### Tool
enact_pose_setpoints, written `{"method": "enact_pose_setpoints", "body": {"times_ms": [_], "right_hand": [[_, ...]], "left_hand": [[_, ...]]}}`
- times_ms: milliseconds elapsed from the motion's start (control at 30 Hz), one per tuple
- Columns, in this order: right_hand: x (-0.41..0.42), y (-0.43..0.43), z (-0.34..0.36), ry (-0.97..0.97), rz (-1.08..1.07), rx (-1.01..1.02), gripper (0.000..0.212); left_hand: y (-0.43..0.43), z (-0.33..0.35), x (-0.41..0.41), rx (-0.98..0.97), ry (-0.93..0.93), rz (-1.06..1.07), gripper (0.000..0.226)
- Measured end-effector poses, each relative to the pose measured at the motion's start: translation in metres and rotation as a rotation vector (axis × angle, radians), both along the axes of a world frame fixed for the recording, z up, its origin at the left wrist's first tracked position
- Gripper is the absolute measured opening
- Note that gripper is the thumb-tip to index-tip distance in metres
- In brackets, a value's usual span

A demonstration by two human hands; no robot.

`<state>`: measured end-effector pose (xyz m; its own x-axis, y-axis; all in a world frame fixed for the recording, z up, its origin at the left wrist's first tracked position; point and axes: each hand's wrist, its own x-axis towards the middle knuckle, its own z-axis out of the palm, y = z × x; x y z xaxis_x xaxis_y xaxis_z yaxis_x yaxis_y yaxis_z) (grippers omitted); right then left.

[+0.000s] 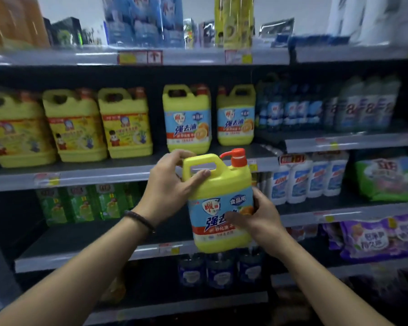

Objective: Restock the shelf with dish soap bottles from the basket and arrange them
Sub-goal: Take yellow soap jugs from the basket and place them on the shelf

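I hold a yellow dish soap bottle (218, 203) with a blue label and an orange pump upright in front of the shelf (99, 176). My left hand (167, 187) grips its handle at the top. My right hand (260, 218) clasps the lower right side, thumb across the label. Two matching bottles (187, 118) (236, 115) stand on the shelf just behind and above it. Three yellow bottles with yellow labels (125, 123) stand to their left. The basket is out of view.
Dark blue bottles (290, 107) and grey bottles (368, 104) fill the right bay. White bottles (309, 177) and green and purple packs sit lower right. Green bottles (85, 203) stand on the lower left shelf. Boxes line the top shelf.
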<state>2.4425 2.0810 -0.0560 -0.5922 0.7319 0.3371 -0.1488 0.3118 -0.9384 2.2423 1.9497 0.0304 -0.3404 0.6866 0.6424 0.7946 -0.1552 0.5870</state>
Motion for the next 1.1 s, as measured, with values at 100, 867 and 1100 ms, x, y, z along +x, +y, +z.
{"method": "enact_pose_setpoints", "body": {"times_ms": [100,867,1100], "right_hand": [[0.002,0.019,0.034,0.087,-0.025,-0.005,0.060],[-0.060,0.216,0.128,-0.078,-0.116,0.263,0.063],[-0.074,0.220,0.134,-0.296,-0.343,0.347,0.056]], "left_hand": [[0.015,0.004,0.000,-0.056,-0.254,-0.151,0.071],[0.230,0.041,-0.020,-0.001,-0.065,0.043,0.066],[0.243,0.015,-0.025,-0.095,0.042,0.047,0.104]]}}
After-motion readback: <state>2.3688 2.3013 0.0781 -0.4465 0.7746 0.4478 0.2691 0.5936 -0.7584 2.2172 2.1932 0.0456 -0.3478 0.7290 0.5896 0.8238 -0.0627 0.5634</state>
